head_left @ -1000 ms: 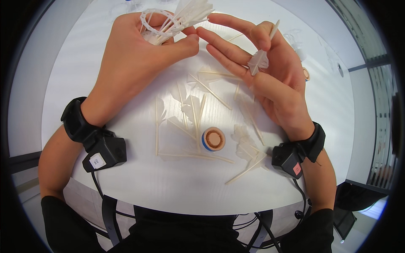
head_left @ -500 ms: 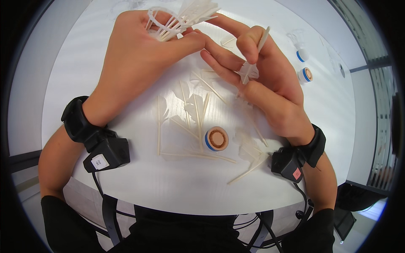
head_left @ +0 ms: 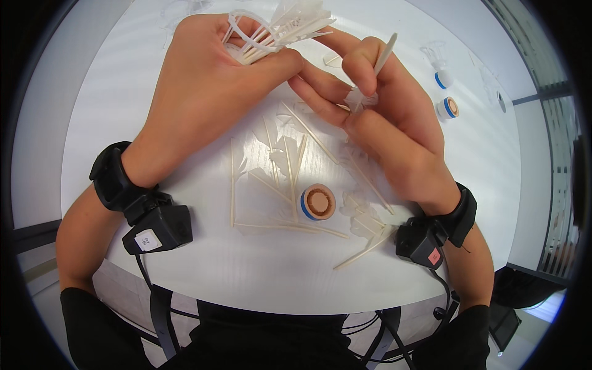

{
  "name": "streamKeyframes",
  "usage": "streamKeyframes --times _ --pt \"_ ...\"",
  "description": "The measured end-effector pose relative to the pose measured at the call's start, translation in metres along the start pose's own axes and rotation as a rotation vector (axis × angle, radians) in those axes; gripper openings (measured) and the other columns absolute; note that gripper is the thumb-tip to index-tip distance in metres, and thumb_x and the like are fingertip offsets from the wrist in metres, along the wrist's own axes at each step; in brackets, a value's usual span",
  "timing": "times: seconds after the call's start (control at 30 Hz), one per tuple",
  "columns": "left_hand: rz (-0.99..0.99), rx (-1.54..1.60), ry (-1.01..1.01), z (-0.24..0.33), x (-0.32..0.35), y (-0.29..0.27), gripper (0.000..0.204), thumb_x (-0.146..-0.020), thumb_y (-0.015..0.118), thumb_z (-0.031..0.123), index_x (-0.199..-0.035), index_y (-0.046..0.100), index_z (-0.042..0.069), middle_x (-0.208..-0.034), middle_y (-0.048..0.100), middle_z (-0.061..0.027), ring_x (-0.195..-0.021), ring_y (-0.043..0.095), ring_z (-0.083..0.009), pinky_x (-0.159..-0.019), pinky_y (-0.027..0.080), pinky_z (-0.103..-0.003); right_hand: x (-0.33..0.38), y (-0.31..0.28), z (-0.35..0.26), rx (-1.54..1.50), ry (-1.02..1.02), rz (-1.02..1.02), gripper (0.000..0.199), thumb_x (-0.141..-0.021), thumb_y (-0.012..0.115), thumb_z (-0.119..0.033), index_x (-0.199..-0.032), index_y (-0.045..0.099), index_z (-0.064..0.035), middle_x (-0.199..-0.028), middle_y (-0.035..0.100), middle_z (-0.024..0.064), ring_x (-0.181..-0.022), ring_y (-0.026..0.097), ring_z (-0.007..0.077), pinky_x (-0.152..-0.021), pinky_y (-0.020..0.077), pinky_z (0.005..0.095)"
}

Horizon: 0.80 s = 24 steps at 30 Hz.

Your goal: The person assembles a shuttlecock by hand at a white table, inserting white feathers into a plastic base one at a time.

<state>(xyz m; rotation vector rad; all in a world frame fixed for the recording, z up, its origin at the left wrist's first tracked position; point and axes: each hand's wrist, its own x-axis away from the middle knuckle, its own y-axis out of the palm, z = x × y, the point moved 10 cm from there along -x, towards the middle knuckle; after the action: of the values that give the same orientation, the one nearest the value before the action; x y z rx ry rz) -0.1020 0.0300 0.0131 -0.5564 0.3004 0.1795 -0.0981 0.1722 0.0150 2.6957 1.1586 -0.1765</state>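
My left hand [head_left: 216, 83] is closed around a bundle of white shuttlecock feathers [head_left: 296, 28] encircled by a thin white ring [head_left: 251, 18]. The feathers' vanes fan out to the right; my palm and fingers hide the lower part of the bundle. Close beside it, my right hand [head_left: 401, 123] pinches a single white feather [head_left: 386, 54], its pale quill sticking up past the fingers. The fingertips of that hand reach the left thumb and the bundle. Below both hands lie several loose white feathers [head_left: 290, 172] and a round cork shuttlecock base [head_left: 318, 201] with a blue band.
Two more blue-banded bases, one white on the near face [head_left: 443, 79] and one showing cork [head_left: 451, 108], stand at the right on the white table [head_left: 265, 271]. More feathers [head_left: 370, 225] lie by my right wrist. Black cabled devices [head_left: 157, 228] are strapped to both wrists.
The feather bundle in my left hand has shifted slightly right and tilted. The fingers of my right hand have moved a little, closing around the single feather's vane.
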Motion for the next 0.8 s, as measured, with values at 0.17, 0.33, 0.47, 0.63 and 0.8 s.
streamKeyframes --times 0.17,0.33,0.47,0.63,0.8 --pt "-0.042 0.005 -0.063 0.002 0.000 -0.002 0.020 -0.086 0.069 0.019 -0.088 0.070 -0.001 -0.074 0.064 0.0014 -0.068 0.054 -0.0051 -0.062 0.043 -0.025 -0.002 -0.005 -0.005 -0.116 -0.093 -0.036 0.032 -0.077 0.025 0.019 -0.100 0.038 0.0003 -0.153 0.028 0.0303 -0.145 0.030 0.0449 -0.124 0.0272 0.0524" --pt "-0.033 0.050 -0.061 -0.004 0.002 -0.004 0.019 -0.084 0.072 0.019 -0.089 0.071 0.001 -0.074 0.061 0.0030 -0.068 0.051 -0.0038 -0.063 0.041 -0.023 -0.004 -0.009 -0.007 -0.144 -0.106 0.002 0.031 -0.077 0.027 0.019 -0.097 0.036 -0.0033 -0.153 0.026 0.0338 -0.145 0.029 0.0465 -0.124 0.0279 0.0501" --pt "-0.026 0.085 -0.113 -0.005 0.004 -0.002 0.021 -0.084 0.075 0.019 -0.095 0.073 0.001 -0.080 0.066 0.0018 -0.070 0.052 -0.0036 -0.067 0.043 -0.022 -0.004 -0.014 -0.006 -0.146 -0.084 0.045 0.031 -0.077 0.027 0.018 -0.096 0.035 -0.0051 -0.153 0.028 0.0350 -0.144 0.030 0.0471 -0.124 0.0283 0.0481" --pt "-0.046 0.150 -0.113 -0.007 0.003 -0.001 0.025 -0.085 0.076 0.018 -0.101 0.074 0.000 -0.088 0.071 -0.0006 -0.076 0.057 -0.0052 -0.072 0.046 -0.021 -0.004 -0.015 -0.008 -0.151 -0.080 0.076 0.029 -0.078 0.027 0.017 -0.094 0.035 -0.0055 -0.151 0.031 0.0356 -0.144 0.031 0.0475 -0.124 0.0290 0.0471" --pt "-0.027 0.202 -0.055 -0.006 0.002 -0.002 0.023 -0.086 0.076 0.018 -0.099 0.073 0.000 -0.086 0.069 -0.0016 -0.077 0.058 -0.0062 -0.072 0.045 -0.021 -0.004 -0.026 -0.005 -0.178 -0.029 0.138 0.015 -0.085 0.036 0.009 -0.090 0.038 -0.0048 -0.139 0.046 0.0324 -0.140 0.039 0.0468 -0.119 0.0376 0.0460"
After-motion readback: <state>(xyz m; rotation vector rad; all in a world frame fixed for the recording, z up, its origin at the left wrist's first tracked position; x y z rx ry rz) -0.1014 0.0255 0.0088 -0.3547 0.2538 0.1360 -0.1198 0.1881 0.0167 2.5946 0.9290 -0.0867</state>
